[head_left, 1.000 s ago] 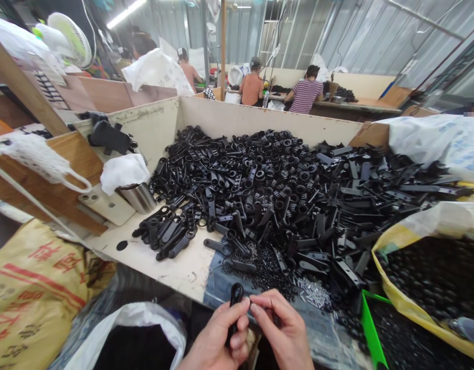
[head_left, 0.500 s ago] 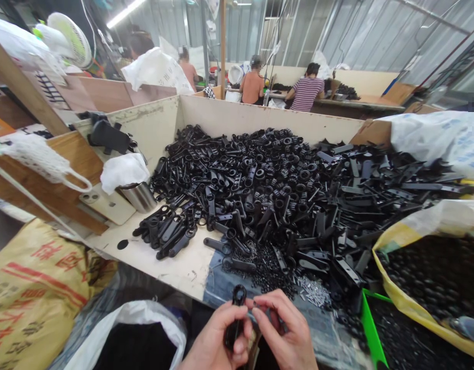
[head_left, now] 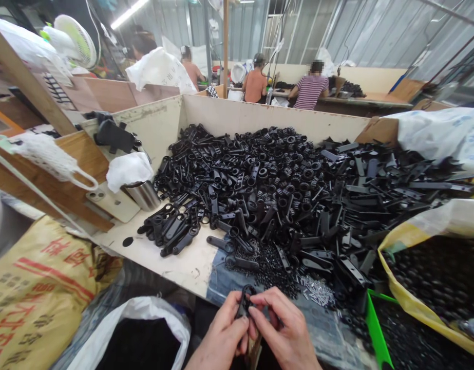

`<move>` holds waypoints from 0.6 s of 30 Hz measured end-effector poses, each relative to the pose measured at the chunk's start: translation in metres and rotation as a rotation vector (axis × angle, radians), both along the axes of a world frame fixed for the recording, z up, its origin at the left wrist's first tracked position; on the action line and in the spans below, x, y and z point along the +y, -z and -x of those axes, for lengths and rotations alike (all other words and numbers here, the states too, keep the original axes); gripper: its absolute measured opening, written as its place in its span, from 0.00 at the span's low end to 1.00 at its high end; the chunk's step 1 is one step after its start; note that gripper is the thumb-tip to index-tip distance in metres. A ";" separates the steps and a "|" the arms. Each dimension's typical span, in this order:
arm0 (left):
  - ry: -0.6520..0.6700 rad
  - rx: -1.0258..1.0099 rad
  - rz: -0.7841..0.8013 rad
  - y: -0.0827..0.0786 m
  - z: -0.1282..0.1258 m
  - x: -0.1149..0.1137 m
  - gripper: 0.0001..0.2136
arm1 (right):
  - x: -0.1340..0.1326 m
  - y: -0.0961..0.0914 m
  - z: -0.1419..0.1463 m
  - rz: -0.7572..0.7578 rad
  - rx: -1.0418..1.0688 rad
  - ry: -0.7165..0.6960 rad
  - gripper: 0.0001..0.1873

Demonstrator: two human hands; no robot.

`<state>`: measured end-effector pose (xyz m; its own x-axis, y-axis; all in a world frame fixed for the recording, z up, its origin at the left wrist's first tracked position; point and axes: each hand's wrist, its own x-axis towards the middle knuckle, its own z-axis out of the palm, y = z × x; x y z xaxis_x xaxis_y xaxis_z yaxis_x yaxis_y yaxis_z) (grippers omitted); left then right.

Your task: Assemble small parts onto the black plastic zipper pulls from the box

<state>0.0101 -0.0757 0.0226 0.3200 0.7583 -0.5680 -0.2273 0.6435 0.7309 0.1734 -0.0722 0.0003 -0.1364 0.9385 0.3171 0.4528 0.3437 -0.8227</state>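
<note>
My left hand [head_left: 223,334] is closed around a black plastic part with a ring-shaped end [head_left: 245,297], held upright just off the table's front edge. Against that part, below its ring, my right hand [head_left: 285,326] has thumb and fingers pinched together; whatever sits between those fingertips is too small or hidden to make out. Just beyond my hands lie a scatter of tiny black pieces [head_left: 269,270] and a small heap of silver pins [head_left: 317,291]. Behind them rises a large pile of similar black plastic parts [head_left: 237,169].
At right stand a green bin [head_left: 377,329] and a yellow-rimmed bag [head_left: 398,293] of dark round pieces. A white sack [head_left: 80,354] opens at lower left. A metal cup [head_left: 144,195] and a phone [head_left: 115,203] stand at the left wall. People [head_left: 311,92] work in the background.
My right fingertips have come in from beside the plastic part to touch it below its ring. The part now tilts slightly. The view has shifted a little.
</note>
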 end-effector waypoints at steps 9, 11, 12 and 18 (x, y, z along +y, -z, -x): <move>0.051 0.204 -0.237 0.004 0.002 -0.003 0.06 | -0.008 0.000 0.003 0.082 -0.016 -0.023 0.13; 0.042 0.210 -0.238 0.003 0.003 -0.003 0.07 | -0.009 0.001 0.003 0.070 -0.005 -0.029 0.13; 0.039 0.215 -0.241 0.003 0.003 -0.003 0.07 | -0.010 0.001 0.003 0.056 0.004 -0.030 0.12; 0.081 0.308 -0.348 0.013 0.005 0.000 0.08 | -0.007 -0.007 0.002 -0.123 -0.089 -0.064 0.08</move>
